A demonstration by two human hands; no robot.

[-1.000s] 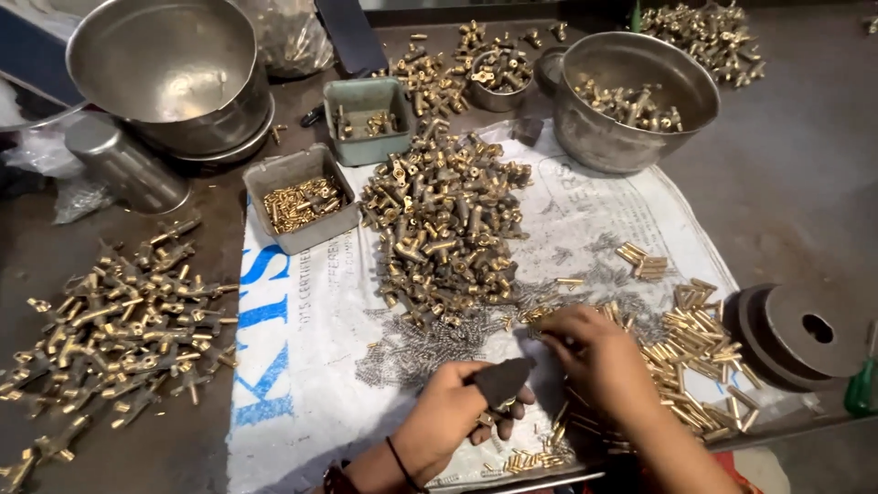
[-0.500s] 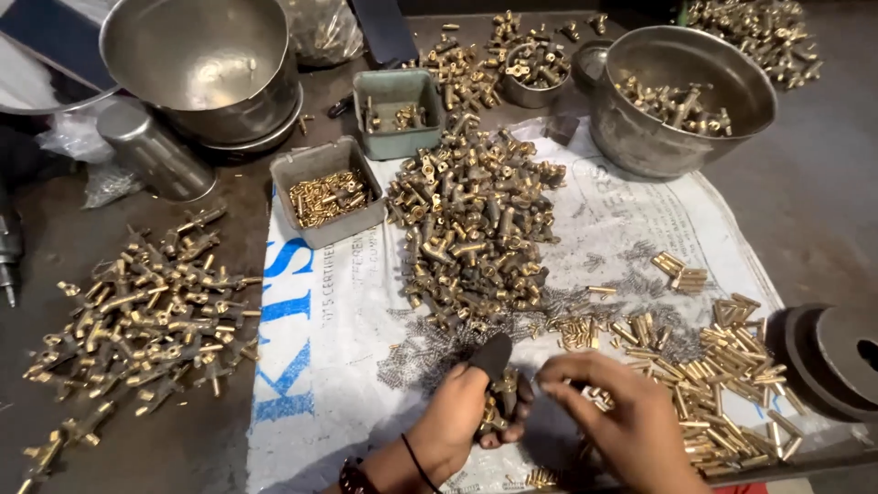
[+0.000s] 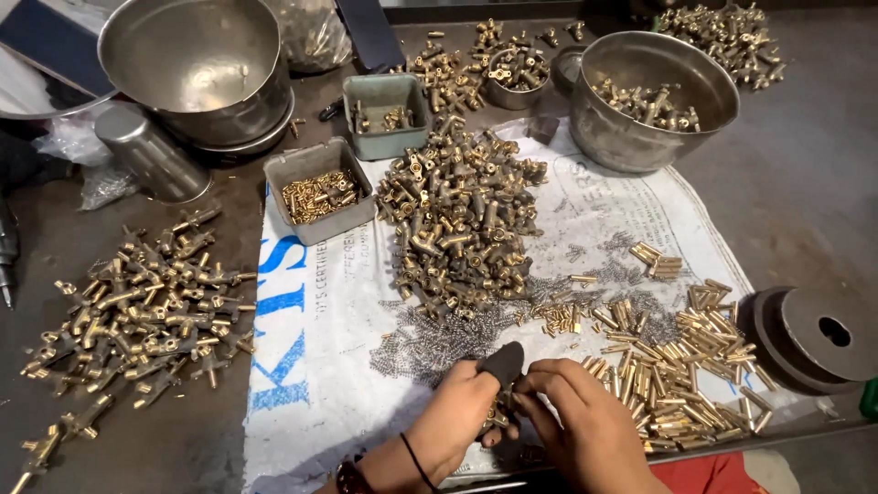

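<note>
My left hand (image 3: 457, 416) is closed around a small brass fitting (image 3: 497, 418), and a dark cover sits over its thumb (image 3: 503, 361). My right hand (image 3: 581, 425) meets it from the right, its fingertips pinching at the same fitting. Both hands hover over the near edge of a white printed sack (image 3: 311, 366) spread on the table. Just beyond the hands lies a scatter of small steel springs (image 3: 430, 338). To the right are loose brass pins (image 3: 677, 366). A large heap of brass fittings (image 3: 457, 224) sits at the sack's middle.
Another pile of brass fittings (image 3: 137, 316) lies at left. Two grey trays (image 3: 320, 192) (image 3: 384, 114) hold small parts. A steel bowl (image 3: 197, 69) stands back left, a steel pot (image 3: 654, 96) with parts back right, a dark round disc (image 3: 814, 334) at right.
The camera view has shifted down and left. My right hand has come in from the pins at right and joined my left hand on the fitting.
</note>
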